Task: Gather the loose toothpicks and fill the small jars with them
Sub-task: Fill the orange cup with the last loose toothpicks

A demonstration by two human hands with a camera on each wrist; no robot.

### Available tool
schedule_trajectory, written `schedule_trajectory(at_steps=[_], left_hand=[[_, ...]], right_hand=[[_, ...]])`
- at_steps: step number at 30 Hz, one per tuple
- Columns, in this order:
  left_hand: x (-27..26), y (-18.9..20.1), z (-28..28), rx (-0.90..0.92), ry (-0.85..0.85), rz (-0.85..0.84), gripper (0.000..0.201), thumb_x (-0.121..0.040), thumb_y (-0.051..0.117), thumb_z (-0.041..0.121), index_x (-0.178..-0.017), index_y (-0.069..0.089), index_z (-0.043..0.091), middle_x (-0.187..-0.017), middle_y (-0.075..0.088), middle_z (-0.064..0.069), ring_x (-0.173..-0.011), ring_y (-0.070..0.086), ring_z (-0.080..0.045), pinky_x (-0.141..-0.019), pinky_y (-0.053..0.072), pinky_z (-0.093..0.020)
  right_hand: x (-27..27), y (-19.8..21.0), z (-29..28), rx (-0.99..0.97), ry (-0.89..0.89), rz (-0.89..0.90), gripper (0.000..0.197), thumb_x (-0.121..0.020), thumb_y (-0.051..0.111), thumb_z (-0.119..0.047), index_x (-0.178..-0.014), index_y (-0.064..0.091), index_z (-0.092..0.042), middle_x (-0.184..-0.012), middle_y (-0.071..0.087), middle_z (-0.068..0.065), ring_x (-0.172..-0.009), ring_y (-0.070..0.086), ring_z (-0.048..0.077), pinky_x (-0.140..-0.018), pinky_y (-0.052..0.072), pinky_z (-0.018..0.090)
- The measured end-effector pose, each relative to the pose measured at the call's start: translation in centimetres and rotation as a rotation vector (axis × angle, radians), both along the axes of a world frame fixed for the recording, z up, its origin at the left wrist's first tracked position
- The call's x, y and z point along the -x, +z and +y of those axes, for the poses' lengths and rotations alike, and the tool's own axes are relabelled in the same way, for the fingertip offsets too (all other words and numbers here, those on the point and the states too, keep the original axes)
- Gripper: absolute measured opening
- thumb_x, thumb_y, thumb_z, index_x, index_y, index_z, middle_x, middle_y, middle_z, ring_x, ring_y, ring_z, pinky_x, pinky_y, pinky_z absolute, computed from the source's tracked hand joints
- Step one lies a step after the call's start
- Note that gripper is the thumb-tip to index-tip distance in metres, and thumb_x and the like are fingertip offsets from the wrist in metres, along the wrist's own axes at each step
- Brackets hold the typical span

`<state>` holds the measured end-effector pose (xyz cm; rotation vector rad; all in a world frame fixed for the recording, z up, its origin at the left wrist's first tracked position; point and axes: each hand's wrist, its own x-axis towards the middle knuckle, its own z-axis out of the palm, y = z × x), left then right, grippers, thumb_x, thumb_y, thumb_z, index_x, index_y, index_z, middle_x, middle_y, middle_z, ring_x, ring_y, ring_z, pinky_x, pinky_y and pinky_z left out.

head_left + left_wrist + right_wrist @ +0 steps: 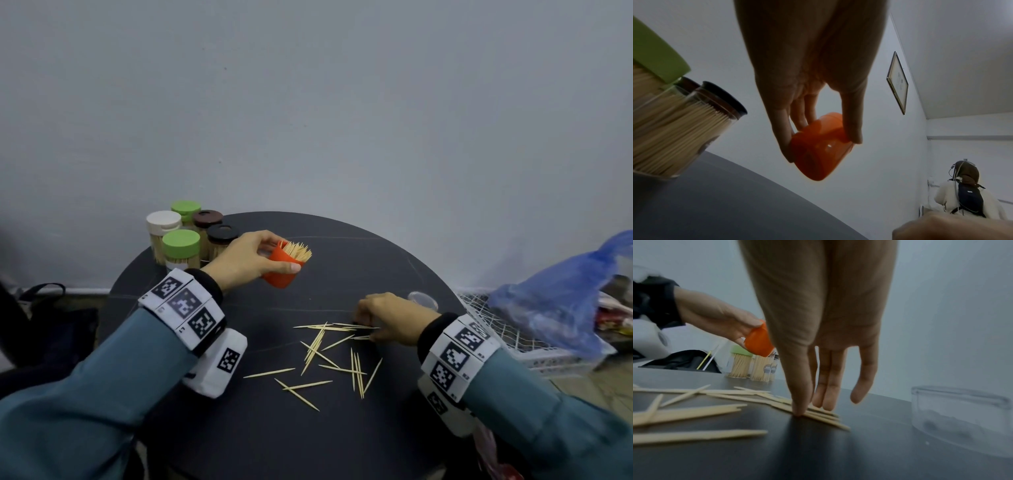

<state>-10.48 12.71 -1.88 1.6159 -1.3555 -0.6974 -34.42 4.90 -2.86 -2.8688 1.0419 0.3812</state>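
Nearest the head camera are the two blue-grey sleeves (102, 387) with their black-and-white marker bands, reaching over the round dark counter (239, 428), the largest thing here and the landmark for the rest. Off the counter's right edge a crumpled blue plastic bag (561, 301) lies on a white wire rack (507, 339). At the counter's far left edge stands a cluster of lidded jars (186, 241) packed with toothpicks (two green lids, one white, one brown, one black). Just right of that cluster, above the counter's far middle, the left hand (248, 258) holds an orange jar (282, 269) clear of the surface, thumb on one side and fingers on the other; the jar is tilted toward the right and a tuft of toothpicks sticks out of its open mouth. The right hand (388, 318) is down on the counter's right-middle, fingers nearly straight and pointing downward, their tips pressing on a few toothpicks; this grip is loose and closed round nothing. The loose toothpicks (325, 356) lie scattered across the counter's middle, from the right hand toward the near side. Just beyond the right hand a small clear plastic lid (423, 300) rests near the counter's right edge.
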Motion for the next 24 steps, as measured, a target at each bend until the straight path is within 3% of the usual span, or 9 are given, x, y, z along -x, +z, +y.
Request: schedule_trajectory(at_steps=[4,7,10,15,18,24], left_hand=[[0.1,0.0,0.0,0.009,0.006,0.007,0.054,-0.074,0.078,0.026,-0.122,0.056,0.016,-0.115,0.059,0.000,-0.099,0.053,-0.011,-0.067,0.045,-0.018],[0.1,0.1,0.0,0.004,0.003,0.007,0.054,-0.074,0.077,0.026,-0.123,0.055,0.017,-0.113,0.057,0.002,-0.098,0.052,-0.009,-0.067,0.044,-0.018],[0.1,0.1,0.1,-0.006,0.000,-0.002,0.056,-0.074,0.077,0.028,-0.125,0.054,0.017,-0.116,0.056,0.002,-0.103,0.052,-0.012,-0.068,0.045,-0.019],[0.1,0.1,0.2,-0.005,0.002,-0.007,0.055,-0.074,0.076,0.027,-0.124,0.054,0.017,-0.114,0.056,0.002,-0.101,0.051,-0.011,-0.068,0.043,-0.017],[0.1,0.1,0.2,0.000,0.005,-0.015,0.055,-0.075,0.076,0.026,-0.124,0.054,0.017,-0.112,0.054,0.003,-0.096,0.050,-0.007,-0.067,0.043,-0.016],[0.1,0.1,0.2,-0.008,-0.003,-0.022,0.058,-0.075,0.076,0.027,-0.126,0.053,0.016,-0.118,0.055,0.001,-0.106,0.051,-0.013,-0.073,0.044,-0.020]], right_hand=[[-0.2,0.2,-0.2,-0.025,-0.036,-0.053,0.018,-0.082,0.069,-0.013,-0.098,0.066,-0.007,-0.099,0.069,0.007,-0.092,0.063,0.019,-0.077,0.047,0.023],[-0.2,0.2,-0.1,-0.006,-0.050,-0.052,0.009,-0.083,0.065,-0.012,-0.090,0.069,-0.009,-0.092,0.069,0.007,-0.087,0.065,0.022,-0.079,0.053,0.030],[-0.4,0.2,0.2,-0.001,-0.073,-0.009,0.010,-0.083,0.061,-0.012,-0.089,0.068,-0.009,-0.093,0.067,0.007,-0.087,0.064,0.024,-0.081,0.055,0.037],[-1.1,0.3,1.0,0.021,-0.089,0.068,0.015,-0.084,0.060,-0.017,-0.095,0.064,-0.007,-0.103,0.062,0.009,-0.087,0.058,0.025,-0.080,0.052,0.036],[-1.0,0.1,0.9,0.007,-0.109,0.071,0.019,-0.084,0.062,-0.020,-0.097,0.063,-0.007,-0.104,0.061,0.009,-0.082,0.053,0.019,-0.081,0.052,0.036],[-1.1,0.4,0.9,-0.004,-0.119,0.043,0.016,-0.083,0.064,-0.023,-0.093,0.064,-0.010,-0.101,0.064,0.009,-0.090,0.061,0.024,-0.081,0.053,0.035]])
